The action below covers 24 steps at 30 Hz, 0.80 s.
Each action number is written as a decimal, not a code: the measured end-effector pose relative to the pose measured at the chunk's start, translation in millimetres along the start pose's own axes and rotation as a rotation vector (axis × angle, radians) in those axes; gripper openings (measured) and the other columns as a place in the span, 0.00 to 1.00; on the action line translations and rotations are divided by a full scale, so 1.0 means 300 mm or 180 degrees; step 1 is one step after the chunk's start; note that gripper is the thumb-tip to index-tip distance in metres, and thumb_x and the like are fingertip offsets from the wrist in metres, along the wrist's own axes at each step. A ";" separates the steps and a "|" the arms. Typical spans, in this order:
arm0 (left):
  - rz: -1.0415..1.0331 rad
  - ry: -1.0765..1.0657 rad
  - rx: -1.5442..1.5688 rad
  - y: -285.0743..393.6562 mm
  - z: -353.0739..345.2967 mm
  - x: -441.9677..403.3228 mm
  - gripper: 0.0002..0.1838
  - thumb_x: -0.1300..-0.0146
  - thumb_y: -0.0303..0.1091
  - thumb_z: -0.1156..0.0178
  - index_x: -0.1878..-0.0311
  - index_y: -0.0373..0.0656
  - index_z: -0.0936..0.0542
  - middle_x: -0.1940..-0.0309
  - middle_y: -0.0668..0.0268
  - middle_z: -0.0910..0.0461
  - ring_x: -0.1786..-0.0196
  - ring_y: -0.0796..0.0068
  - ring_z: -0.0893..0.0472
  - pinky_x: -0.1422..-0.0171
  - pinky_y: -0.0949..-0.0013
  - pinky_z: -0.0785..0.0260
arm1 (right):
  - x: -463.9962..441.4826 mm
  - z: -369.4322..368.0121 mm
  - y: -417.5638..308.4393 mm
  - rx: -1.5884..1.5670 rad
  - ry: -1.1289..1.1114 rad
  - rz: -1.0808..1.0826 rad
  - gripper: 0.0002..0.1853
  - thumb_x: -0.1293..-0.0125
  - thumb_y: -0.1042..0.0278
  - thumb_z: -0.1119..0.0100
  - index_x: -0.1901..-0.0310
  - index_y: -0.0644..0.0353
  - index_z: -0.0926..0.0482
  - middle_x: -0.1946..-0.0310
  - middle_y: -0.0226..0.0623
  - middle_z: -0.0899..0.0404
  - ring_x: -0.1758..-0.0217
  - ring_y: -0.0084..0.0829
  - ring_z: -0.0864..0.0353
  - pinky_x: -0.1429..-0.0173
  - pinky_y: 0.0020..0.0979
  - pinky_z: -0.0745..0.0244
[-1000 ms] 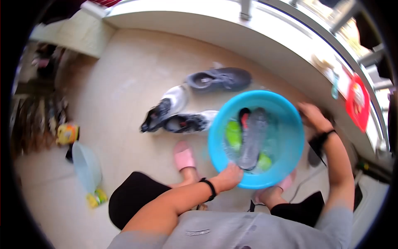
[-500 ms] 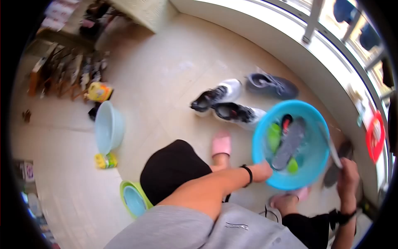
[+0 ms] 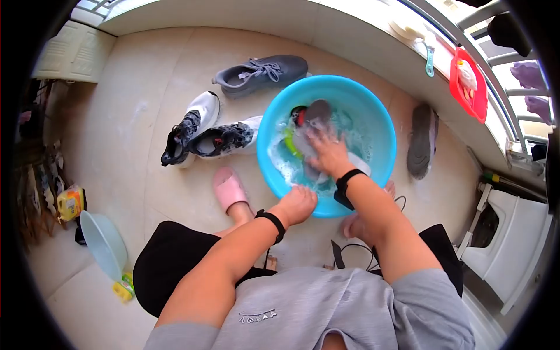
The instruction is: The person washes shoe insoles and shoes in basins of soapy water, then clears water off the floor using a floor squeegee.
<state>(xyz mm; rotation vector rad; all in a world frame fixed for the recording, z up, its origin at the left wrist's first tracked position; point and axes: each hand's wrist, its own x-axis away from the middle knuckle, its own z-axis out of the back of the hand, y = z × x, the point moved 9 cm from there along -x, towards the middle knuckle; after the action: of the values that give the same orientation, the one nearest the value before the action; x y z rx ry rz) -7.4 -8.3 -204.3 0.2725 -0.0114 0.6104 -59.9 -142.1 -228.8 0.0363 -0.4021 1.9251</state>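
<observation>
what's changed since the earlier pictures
The right hand has moved in from beyond the right rim of the basin and spreads over the grey insole. A white thing shows beside it, perhaps the pale stick it held before. The left hand stays at the near rim; the white shoes stay beside the basin.

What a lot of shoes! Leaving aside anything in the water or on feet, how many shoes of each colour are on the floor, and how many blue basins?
White-and-black shoes: 2
Grey shoes: 2
Bright blue basin: 1
Pale blue basin: 1
Total: 6
</observation>
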 end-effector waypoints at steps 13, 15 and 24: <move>0.0022 -0.0233 0.0059 0.010 -0.010 0.002 0.09 0.51 0.31 0.49 0.69 0.36 0.27 0.72 0.53 0.25 0.65 0.56 0.23 0.61 0.58 0.33 | 0.050 -0.032 0.133 -0.0735 -0.0033 -0.1664 0.26 0.50 0.69 0.44 0.44 0.48 0.29 0.44 0.50 0.32 0.43 0.51 0.31 0.46 0.47 0.30; 0.0000 -0.0145 -0.0099 -0.003 0.002 -0.003 0.09 0.51 0.31 0.49 0.68 0.36 0.27 0.72 0.53 0.24 0.65 0.57 0.23 0.62 0.58 0.33 | 0.030 -0.033 0.182 -0.1396 0.1127 -0.1088 0.21 0.50 0.78 0.48 0.51 0.56 0.24 0.61 0.47 0.20 0.68 0.46 0.20 0.60 0.41 0.24; 0.0093 -0.0375 0.0227 -0.007 -0.009 0.000 0.07 0.50 0.30 0.49 0.69 0.37 0.26 0.73 0.55 0.24 0.67 0.58 0.23 0.63 0.60 0.34 | 0.023 0.089 0.286 -0.1556 0.0714 -0.1736 0.51 0.57 0.44 0.31 0.37 0.68 0.44 0.37 0.61 0.45 0.35 0.50 0.41 0.39 0.50 0.39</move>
<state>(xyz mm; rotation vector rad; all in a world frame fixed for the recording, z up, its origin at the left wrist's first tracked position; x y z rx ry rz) -6.4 -9.2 -207.4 0.3777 -0.1073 0.6240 -144.8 -171.9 -224.5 -0.3531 -0.6274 1.2427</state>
